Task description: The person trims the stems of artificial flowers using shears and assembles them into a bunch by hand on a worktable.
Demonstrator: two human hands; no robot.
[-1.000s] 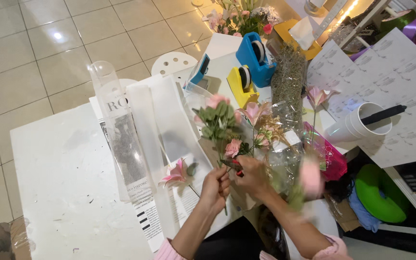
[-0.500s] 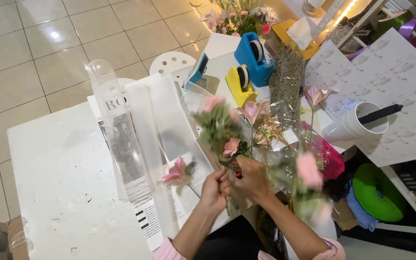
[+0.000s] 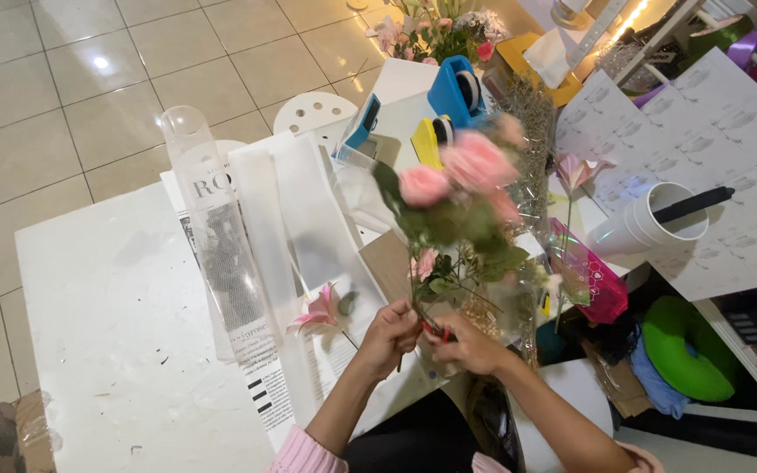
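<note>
Gripping the stems of a loosely gathered pink rose bouquet with both left hand and right hand closed, we note wrapping sheets unused at left.

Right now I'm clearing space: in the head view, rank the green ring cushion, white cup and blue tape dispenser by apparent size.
1. Green ring cushion, clearly largest.
2. White cup and blue tape dispenser look about alike; the dispenser sits farther from the camera, so I won't rank them.
</note>
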